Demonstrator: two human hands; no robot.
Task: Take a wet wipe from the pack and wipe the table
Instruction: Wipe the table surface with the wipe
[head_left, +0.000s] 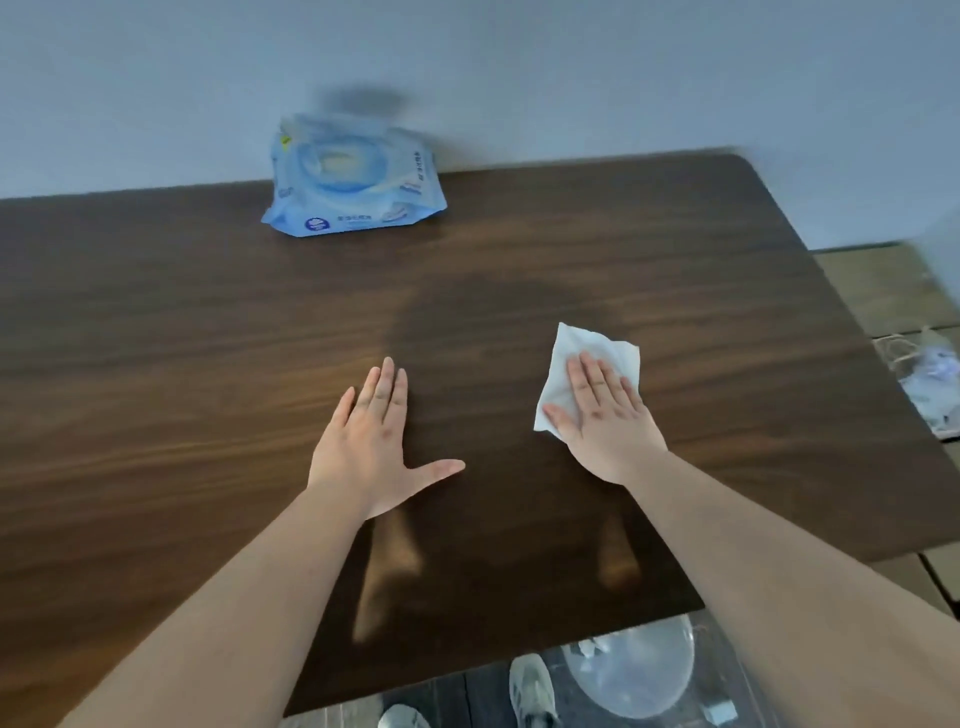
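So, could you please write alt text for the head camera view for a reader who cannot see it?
A person's right hand presses a white wipe flat on a dark wooden table, while the left hand rests open, palm down, beside it. A blue pack of wipes sits at the far edge by the wall.

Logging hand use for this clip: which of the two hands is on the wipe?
The right hand, pressed flat on the white wipe. The left hand lies bare on the table, apart from it.

The print on the blue wipes pack is too blurred to read.
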